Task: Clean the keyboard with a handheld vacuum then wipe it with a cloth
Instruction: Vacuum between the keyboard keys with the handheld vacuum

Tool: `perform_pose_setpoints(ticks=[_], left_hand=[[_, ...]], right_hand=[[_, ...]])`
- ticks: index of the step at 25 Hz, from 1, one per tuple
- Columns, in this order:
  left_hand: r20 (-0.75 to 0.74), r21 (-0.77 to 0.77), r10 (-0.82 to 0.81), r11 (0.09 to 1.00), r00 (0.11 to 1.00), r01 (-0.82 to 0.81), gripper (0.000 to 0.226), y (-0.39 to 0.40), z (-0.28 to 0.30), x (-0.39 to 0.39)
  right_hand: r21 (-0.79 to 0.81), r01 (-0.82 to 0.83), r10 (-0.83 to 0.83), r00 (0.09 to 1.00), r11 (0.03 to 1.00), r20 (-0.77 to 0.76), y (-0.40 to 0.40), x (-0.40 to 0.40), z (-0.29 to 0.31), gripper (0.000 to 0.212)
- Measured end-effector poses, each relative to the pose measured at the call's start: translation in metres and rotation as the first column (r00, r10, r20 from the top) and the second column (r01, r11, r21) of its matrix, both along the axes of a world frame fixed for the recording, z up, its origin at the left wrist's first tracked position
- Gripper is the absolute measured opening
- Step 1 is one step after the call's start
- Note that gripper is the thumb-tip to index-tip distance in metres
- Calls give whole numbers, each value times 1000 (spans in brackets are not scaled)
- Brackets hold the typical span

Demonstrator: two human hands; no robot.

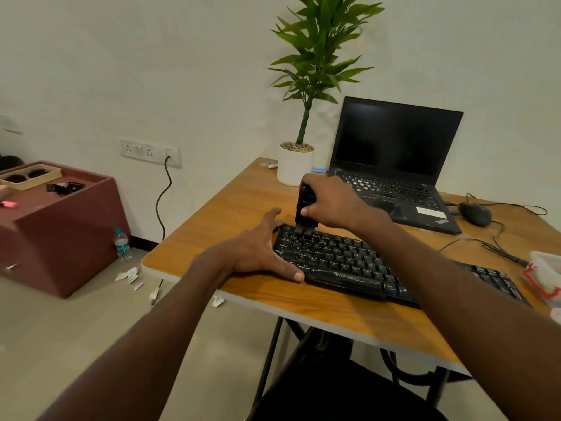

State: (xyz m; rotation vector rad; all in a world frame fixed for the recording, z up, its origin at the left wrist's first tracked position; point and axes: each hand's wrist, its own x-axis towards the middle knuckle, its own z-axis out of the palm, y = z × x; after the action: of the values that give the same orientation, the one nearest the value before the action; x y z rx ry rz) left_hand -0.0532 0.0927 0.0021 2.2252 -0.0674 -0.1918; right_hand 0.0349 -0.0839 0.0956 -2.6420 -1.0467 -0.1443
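Note:
A black keyboard lies across the wooden table. My right hand grips a small black handheld vacuum, held upright with its nozzle down on the keys at the keyboard's far left corner. My left hand rests spread against the keyboard's left end, thumb along the front edge and fingers toward the back corner. No cloth shows in this view.
A black laptop stands open behind the keyboard, with a potted plant to its left and a wired mouse to its right. A clear container sits at the right edge. A maroon cabinet and water bottle stand on the left.

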Motion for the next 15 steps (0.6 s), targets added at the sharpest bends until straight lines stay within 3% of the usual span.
perform_pose_setpoints(ticks=[4,12,15], left_hand=[[9,-5,12,1000,1000,-12,159,-1,0,-1],[9,-9,11,1000,1000,-11,155,-3,2,0],[34,-15,10,1000,999,-9,148,-4,3,-1]], right_hand=[[-33,-12,15,996,999,86,9,-2,0,41],[-8,-2,2,1000,1000,2,9,4,2,44],[213,42,-26,997,976,-76,11,1,-4,54]])
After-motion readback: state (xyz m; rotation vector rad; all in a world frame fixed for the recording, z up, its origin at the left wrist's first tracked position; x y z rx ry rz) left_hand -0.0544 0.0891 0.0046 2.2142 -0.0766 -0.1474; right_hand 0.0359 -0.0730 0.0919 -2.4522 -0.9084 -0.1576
